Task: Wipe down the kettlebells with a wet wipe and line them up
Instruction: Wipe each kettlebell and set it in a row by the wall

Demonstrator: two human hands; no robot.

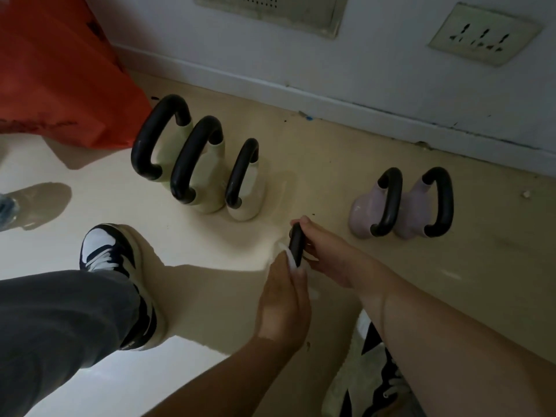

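Note:
Three cream kettlebells [207,188] with black handles stand in a close row on the floor at centre left. Two lilac kettlebells [370,212] with black handles stand side by side at the right. Between the two groups, a kettlebell's black handle [296,243] shows between my hands; its body is hidden under them. My right hand [328,254] grips this handle from the right. My left hand [282,302] presses a white wet wipe [291,260] against the handle's near end.
An orange plastic bag [60,73] lies at the upper left. A white wall with a socket [484,34] and a baseboard runs behind the kettlebells. My shoes [117,266] stand on the beige floor [331,164], one at left, one at lower right.

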